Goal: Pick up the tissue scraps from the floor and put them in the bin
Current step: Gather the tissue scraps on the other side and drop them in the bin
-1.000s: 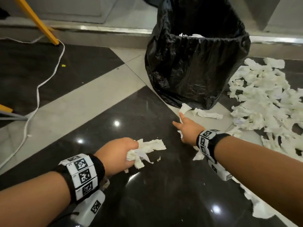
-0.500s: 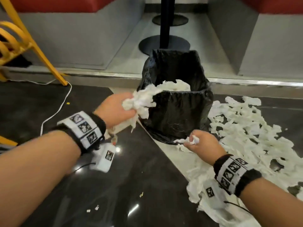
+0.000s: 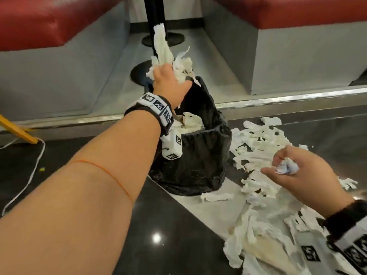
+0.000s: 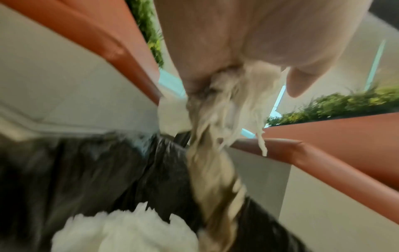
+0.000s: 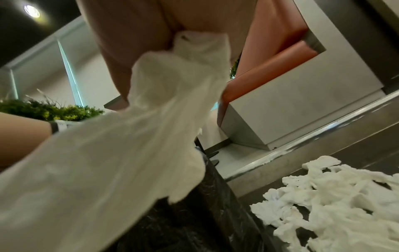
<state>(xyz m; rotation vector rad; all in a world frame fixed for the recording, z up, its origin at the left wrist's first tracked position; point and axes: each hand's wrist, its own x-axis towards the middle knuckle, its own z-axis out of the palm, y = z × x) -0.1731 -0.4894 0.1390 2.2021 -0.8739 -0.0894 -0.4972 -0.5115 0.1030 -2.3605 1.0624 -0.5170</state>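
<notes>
A black-lined bin [image 3: 200, 155] stands on the floor with white tissue [image 3: 191, 121] inside. My left hand [image 3: 168, 75] grips a bunch of tissue scraps [image 3: 161, 48] above the bin's opening. In the left wrist view the bunch [image 4: 218, 129] hangs down over the black liner [image 4: 103, 170]. My right hand [image 3: 286, 171] is off the floor, right of the bin, and holds a crumpled tissue scrap [image 3: 288, 166]. In the right wrist view that scrap [image 5: 140, 136] trails down beside the bin [image 5: 194, 225]. A pile of scraps [image 3: 264, 143] covers the floor to the right.
More scraps [image 3: 258, 241] lie on the floor under my right forearm. Red-cushioned benches [image 3: 39, 20] on grey bases and a black table post [image 3: 153, 10] stand behind a metal step edge [image 3: 278, 100]. At the left run a white cable [image 3: 33, 169] and a yellow leg [image 3: 15, 128].
My left hand has risen with its tissue bunch from beside the bin to above its opening. My right hand has lifted off the floor with its scrap, right of the bin.
</notes>
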